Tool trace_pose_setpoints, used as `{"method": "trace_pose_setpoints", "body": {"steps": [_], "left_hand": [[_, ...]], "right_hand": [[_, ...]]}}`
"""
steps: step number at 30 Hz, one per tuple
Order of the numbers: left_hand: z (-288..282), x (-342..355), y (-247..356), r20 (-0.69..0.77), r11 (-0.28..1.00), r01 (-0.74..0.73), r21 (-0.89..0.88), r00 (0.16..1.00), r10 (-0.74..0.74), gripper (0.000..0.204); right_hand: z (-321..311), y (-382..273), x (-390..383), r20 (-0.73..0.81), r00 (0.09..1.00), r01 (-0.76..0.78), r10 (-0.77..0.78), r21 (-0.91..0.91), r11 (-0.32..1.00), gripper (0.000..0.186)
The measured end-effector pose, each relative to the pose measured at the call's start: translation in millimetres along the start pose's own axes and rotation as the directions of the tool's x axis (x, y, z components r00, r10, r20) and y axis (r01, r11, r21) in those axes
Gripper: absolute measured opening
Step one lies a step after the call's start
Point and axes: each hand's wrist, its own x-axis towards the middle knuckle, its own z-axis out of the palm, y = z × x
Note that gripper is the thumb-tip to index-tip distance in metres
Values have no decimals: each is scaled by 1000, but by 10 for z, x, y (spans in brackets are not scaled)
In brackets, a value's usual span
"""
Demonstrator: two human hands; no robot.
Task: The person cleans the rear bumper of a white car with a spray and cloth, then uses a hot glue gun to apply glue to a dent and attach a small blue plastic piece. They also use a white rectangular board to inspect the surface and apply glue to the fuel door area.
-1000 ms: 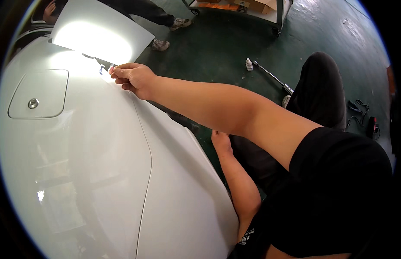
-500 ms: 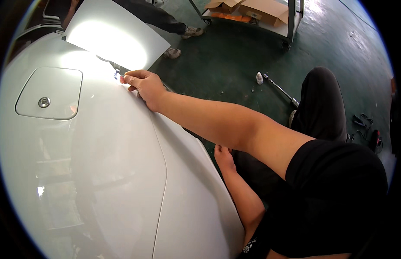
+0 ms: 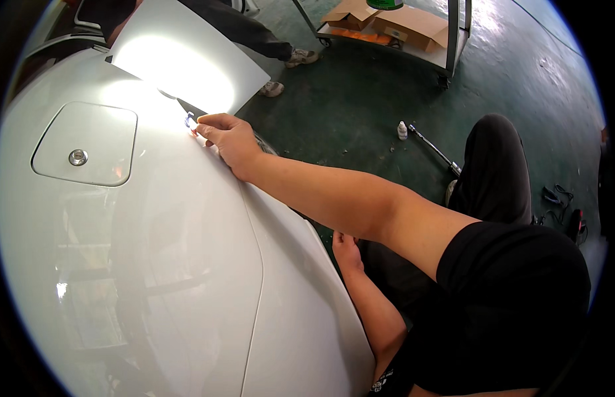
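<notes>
A small bluish object (image 3: 189,120) (too small to identify) is pinched in the right hand (image 3: 226,137), pressed on the white car panel (image 3: 155,264) at its far edge, right of the fuel flap (image 3: 86,152). The left hand (image 3: 346,251) rests open against the panel's near right edge.

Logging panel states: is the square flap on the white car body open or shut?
Shut: the square white flap sits flush, seam even all round.

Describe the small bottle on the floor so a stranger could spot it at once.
Start from the dark green floor right of the white car body. Below the wheeled cart lies a long metal bar tool; the small white bottle stands upright at its upper end, the only upright thing there.
</notes>
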Motion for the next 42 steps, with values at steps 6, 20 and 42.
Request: {"method": "trace_pose_setpoints", "body": {"steps": [6,20,42], "left_hand": [[-11,-8,-9,-2,1000,2,-28,1000,-2,20],[-75,57,-79,11,999,27,-22,1000,-27,20],[-70,45,-79,27,1000,17,-11,999,-17,20]], "right_hand": [[-3,69,44,21,999,34,-35,19,999,24],[16,43,12,21,999,51,-50,-54,997,23],[25,31,-15,-4,999,47,-48,-116,992,21]]}}
